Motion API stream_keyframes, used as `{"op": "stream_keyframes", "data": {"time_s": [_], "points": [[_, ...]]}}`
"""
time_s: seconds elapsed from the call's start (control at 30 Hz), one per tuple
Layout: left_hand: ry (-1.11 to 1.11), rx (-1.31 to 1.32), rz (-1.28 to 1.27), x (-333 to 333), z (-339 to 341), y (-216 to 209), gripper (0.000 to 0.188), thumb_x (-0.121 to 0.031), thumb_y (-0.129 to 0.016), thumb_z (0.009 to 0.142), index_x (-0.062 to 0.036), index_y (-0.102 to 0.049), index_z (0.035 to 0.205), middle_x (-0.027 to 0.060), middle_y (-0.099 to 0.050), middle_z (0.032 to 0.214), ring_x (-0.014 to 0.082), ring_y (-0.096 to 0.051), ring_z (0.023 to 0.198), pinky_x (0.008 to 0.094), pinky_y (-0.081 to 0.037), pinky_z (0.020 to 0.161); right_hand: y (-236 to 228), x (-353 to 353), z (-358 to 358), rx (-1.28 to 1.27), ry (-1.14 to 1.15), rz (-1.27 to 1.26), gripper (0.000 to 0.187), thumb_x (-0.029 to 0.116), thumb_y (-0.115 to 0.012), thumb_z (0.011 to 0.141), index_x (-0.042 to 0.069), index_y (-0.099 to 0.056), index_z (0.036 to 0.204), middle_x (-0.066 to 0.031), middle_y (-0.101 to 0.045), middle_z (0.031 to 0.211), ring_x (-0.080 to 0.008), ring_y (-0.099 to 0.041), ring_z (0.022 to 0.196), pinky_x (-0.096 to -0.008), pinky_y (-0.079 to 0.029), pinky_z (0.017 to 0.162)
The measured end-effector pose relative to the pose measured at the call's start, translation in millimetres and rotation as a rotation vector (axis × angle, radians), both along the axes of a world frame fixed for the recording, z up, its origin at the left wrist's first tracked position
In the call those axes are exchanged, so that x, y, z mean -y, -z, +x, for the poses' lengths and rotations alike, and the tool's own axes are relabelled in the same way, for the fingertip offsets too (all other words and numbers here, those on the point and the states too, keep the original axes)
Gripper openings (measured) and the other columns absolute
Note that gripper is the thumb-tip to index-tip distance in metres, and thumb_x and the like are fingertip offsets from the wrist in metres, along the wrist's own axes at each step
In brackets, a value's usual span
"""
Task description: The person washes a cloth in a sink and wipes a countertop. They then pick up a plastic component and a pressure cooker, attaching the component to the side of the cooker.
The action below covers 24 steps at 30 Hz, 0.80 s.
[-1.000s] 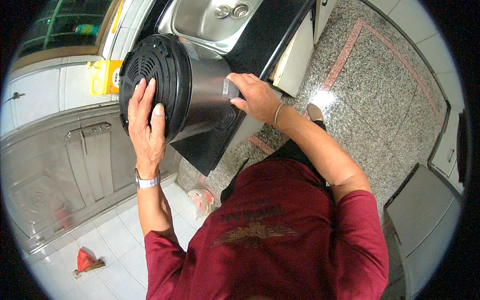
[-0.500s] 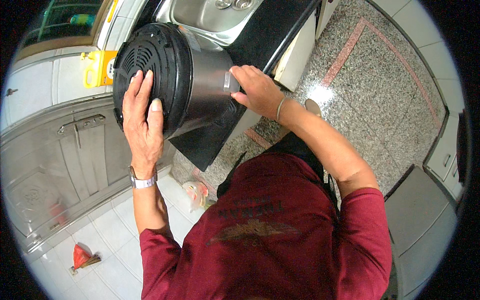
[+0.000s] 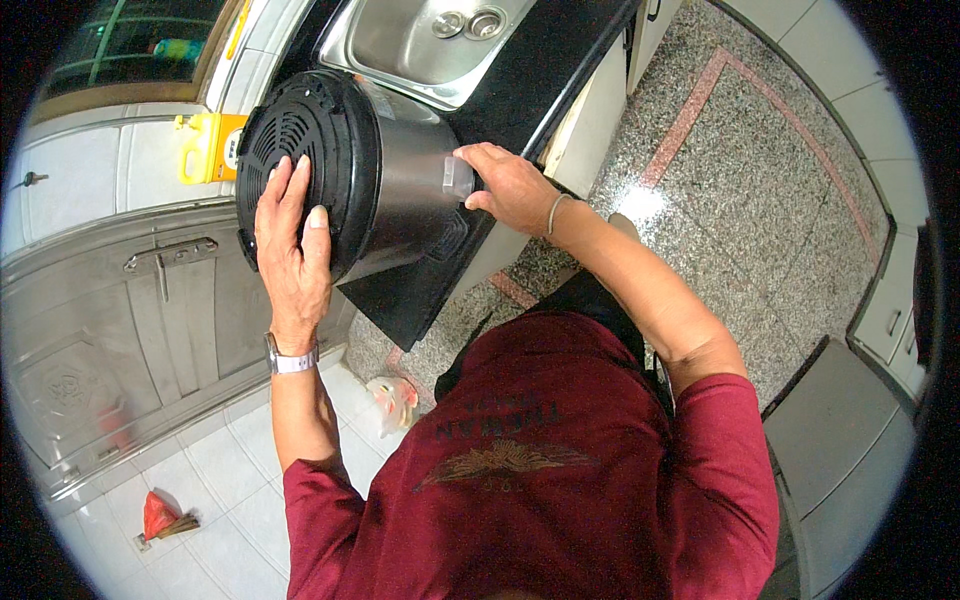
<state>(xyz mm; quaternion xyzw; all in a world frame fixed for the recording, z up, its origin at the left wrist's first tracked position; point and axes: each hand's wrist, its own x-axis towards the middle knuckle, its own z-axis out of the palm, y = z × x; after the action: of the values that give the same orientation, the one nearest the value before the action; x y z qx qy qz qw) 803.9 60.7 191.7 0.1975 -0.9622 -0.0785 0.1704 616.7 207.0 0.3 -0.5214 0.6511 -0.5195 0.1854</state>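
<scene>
An electric cooker (image 3: 405,180) with a brushed metal body and a black vented base (image 3: 290,125) is tipped on its side on the black countertop (image 3: 400,305). Its base faces left. My left hand (image 3: 293,250) lies against that base with its fingers stretched out, palm on the black plastic. On the other side, my right hand (image 3: 508,188) is closed around a fitting at the cooker's side, beside a small clear plastic cup (image 3: 458,178). The fingertips of the right hand are partly hidden. The cooker's far side is out of sight.
Behind the cooker is a steel sink (image 3: 400,50) set in the counter. A yellow jug (image 3: 205,150) stands at the left by the tiled wall. A plastic bag (image 3: 392,402) lies on the floor below. A red bag (image 3: 158,513) rests further left on white tiles.
The whole view has shifted slightly, so the sink and cooker appear lower. Both hands keep their places on the cooker, which looks otherwise nearly unmoved on the counter.
</scene>
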Motion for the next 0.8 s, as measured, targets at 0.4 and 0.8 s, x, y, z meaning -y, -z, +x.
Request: {"op": "stream_keyframes", "data": {"time_s": [0.4, 0.8], "points": [[-0.009, -0.014, 0.016, -1.9, 0.4, -0.1, 0.047, -0.027, -0.052, 0.097, -0.0087, -0.057, 0.141, 0.0194, -0.049, 0.148, 0.0347, -0.045, 0.137, 0.0435, -0.03, 0.116, -20.3, -8.9, 1.8, 0.009, 0.057, -0.1, 0.059, 0.012, -0.078, 0.078, 0.0, -0.052, 0.129, -0.0213, -0.057, 0.124, -0.0414, -0.058, 0.113, -0.045, -0.05, 0.097], [-0.006, -0.008, 0.0, -6.6, -1.6, -2.3, 0.047, -0.022, -0.056, 0.094, -0.0075, -0.058, 0.139, 0.0192, -0.05, 0.147, 0.0347, -0.047, 0.135, 0.0438, -0.032, 0.115, -25.3, 3.3, 1.2, -0.1, 0.002, -0.088, 0.044, 0.006, -0.077, 0.077, 0.0, -0.055, 0.115, -0.0163, -0.058, 0.104, -0.0339, -0.066, 0.083, -0.0416, -0.057, 0.072]]}}
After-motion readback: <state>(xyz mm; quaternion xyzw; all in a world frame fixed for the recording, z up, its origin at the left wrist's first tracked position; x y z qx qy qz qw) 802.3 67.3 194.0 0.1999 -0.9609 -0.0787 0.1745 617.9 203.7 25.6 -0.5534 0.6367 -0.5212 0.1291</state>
